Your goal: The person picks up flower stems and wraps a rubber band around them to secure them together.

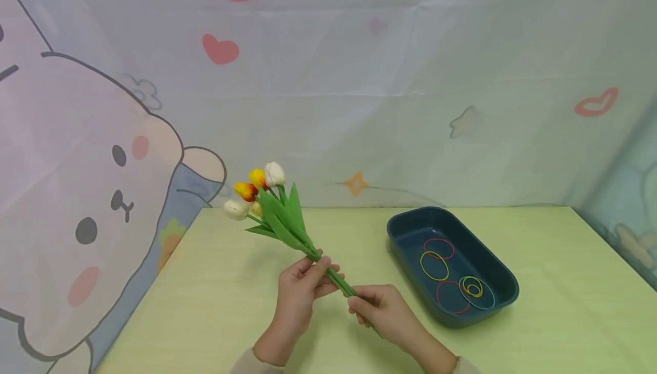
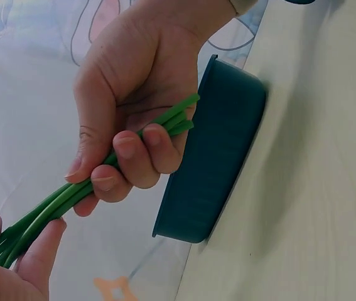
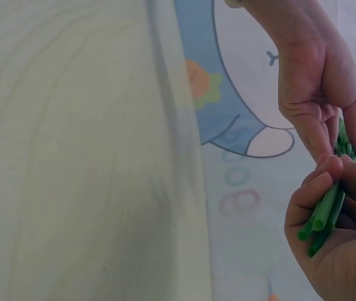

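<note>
A bunch of tulips (image 1: 292,220) with white, yellow and orange-red heads is held above the table, heads toward the upper left. My left hand (image 1: 303,288) grips the green stems just below the leaves. Lower down, my right hand (image 1: 382,311) holds the same stems near their cut ends, thumb against curled fingers. In the left wrist view the stem ends (image 2: 181,119) stick out past the right hand's (image 2: 134,106) fingers. The right wrist view shows the stem ends (image 3: 321,219) poking out of the right hand, with the left hand (image 3: 322,88) beyond it.
A dark blue tray (image 1: 451,220) stands on the pale green table (image 1: 205,305) to the right. Inside it lie several rubber bands, among them a red rubber band (image 1: 438,239) and a yellow rubber band (image 1: 422,265). A printed cloth (image 1: 328,77) hangs behind the table.
</note>
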`<state>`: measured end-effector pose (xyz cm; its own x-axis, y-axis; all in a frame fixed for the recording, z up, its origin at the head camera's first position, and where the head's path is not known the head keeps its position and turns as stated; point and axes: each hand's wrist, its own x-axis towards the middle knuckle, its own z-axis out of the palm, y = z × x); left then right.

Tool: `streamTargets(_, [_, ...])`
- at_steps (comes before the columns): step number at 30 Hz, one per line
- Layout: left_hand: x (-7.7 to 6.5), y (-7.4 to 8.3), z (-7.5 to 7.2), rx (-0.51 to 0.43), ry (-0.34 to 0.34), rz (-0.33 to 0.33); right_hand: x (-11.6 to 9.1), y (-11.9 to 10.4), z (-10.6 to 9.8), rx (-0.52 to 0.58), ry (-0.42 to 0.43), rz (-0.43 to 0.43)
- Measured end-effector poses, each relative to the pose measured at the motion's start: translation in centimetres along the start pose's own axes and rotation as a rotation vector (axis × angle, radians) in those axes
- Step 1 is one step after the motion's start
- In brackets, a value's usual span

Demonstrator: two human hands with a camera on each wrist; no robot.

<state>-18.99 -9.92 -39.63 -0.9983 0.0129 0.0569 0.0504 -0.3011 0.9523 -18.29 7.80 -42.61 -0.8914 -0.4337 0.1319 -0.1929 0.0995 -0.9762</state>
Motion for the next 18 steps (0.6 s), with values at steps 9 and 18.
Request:
streamTargets(9, [0.23, -0.05, -0.23, 0.035, -0.039, -0.035, -0.36, 0.27, -0.17, -0.036, -0.011, -0.002])
streamTargets(18, [0.50, -0.48, -0.42, 0.005, -0.055, -0.048, -0.63, 0.24, -0.33, -0.015, -0.029, 0.032])
